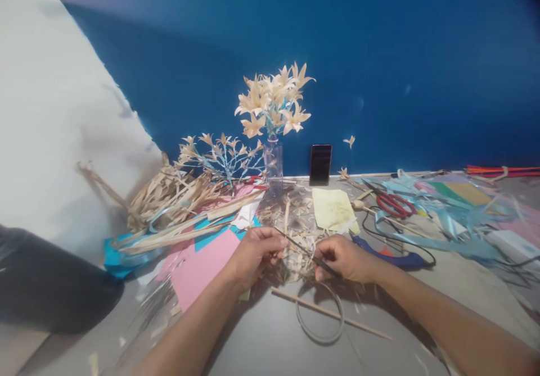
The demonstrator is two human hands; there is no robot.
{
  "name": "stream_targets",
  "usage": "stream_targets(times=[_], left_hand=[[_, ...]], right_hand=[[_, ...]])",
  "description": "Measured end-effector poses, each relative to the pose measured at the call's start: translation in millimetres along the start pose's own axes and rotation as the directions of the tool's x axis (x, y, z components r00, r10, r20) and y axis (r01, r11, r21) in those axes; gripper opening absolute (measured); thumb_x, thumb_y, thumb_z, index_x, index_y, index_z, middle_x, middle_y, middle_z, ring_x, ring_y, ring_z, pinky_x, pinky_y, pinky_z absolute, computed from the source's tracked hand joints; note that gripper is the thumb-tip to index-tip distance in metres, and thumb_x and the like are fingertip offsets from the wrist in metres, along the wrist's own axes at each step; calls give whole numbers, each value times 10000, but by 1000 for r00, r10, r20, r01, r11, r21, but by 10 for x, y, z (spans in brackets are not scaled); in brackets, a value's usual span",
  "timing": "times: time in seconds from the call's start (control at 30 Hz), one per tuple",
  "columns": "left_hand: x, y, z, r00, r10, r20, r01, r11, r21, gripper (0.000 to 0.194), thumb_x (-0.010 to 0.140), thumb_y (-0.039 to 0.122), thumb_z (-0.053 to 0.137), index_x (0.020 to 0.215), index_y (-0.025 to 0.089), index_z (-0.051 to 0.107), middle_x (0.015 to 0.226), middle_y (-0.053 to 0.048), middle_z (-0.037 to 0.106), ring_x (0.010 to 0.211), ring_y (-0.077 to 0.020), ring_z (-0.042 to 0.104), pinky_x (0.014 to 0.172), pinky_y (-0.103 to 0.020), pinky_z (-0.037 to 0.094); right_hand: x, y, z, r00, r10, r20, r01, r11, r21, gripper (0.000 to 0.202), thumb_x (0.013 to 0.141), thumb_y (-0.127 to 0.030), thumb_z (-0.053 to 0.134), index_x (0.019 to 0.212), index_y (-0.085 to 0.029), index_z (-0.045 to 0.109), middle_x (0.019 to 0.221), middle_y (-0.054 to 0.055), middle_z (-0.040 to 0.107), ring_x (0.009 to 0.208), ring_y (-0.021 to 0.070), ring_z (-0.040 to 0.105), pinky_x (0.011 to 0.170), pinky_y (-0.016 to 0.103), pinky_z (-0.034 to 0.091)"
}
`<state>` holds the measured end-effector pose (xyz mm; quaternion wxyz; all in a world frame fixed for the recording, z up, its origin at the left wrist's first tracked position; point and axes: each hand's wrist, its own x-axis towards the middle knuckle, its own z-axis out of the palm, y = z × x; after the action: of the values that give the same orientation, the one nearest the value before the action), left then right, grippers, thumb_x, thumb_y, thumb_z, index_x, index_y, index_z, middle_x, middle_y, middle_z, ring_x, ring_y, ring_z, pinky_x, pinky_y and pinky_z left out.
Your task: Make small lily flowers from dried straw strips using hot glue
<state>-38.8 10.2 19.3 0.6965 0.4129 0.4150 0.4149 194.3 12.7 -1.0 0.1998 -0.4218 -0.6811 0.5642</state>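
Note:
My right hand (346,257) is closed round a thin dark pointed tool (300,245), which slants up and left toward my other hand. Its exact kind is unclear. The fingers of my left hand (255,251) are pinched together close to the tool's tip, and whatever they hold is too small to name. Beneath both hands lies a heap of pale shavings and scraps (297,266). Nearer to me, a thin wooden stick (363,329) rests across a coil of grey wire or tape (324,340) on the table.
Pale flowers (274,98) stand in a clear bottle (274,165), beside a propped phone (320,164). Dried husks (164,193) and pink paper (206,266) lie left. Rightward are yellow paper (334,208), red-handled scissors (395,204), a blue-handled tool (394,256) and light-blue ribbon (447,245).

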Motion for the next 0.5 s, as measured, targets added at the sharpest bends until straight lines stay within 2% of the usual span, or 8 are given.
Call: stream_targets(times=[0.1,0.17,0.23,0.3,0.4,0.5], left_hand=[[-5,0,4,999,35,-3,-36,997,-64,170,624,231,824,623,135,683,528,7,570,458,-70,456,472,-195,322],[-14,4,23,997,75,-11,-76,992,-97,191,619,253,838,647,132,693,545,11,564,482,-72,466,502,-200,353],[-26,10,50,997,82,-16,-83,990,-113,215,624,277,848,665,132,694,547,16,556,483,-70,466,507,-202,360],[-38,17,76,998,68,-10,-69,989,-135,231,628,283,854,679,135,684,561,15,566,478,-66,466,495,-196,355],[-54,26,104,998,66,18,-62,986,-153,240,646,276,847,682,137,656,585,5,602,444,-51,453,458,-177,321],[-63,23,122,996,81,40,-75,987,-145,238,679,275,827,670,143,629,606,-15,651,415,-50,466,430,-171,303]], right_hand=[[19,17,0,1000,-7,-15,7,1000,-23,368,694,-484,757,640,-155,600,587,-32,534,552,109,437,505,221,307],[32,16,15,993,-5,-116,-17,982,-189,343,713,-464,738,643,-163,588,594,-30,534,555,113,434,517,231,294],[44,5,45,973,-49,-226,-60,890,-452,276,720,-393,740,663,-169,588,626,-16,565,583,128,461,547,244,286],[48,-7,83,953,-106,-282,-103,764,-637,199,728,-333,733,749,-174,615,730,19,632,662,160,528,592,256,303],[36,-14,133,942,-131,-310,-151,660,-736,279,755,-318,705,976,-167,626,958,84,662,843,224,605,669,269,352],[21,-10,161,938,-130,-321,-194,570,-798,331,784,-356,677,1043,-154,631,1088,128,605,870,242,625,683,279,369]])
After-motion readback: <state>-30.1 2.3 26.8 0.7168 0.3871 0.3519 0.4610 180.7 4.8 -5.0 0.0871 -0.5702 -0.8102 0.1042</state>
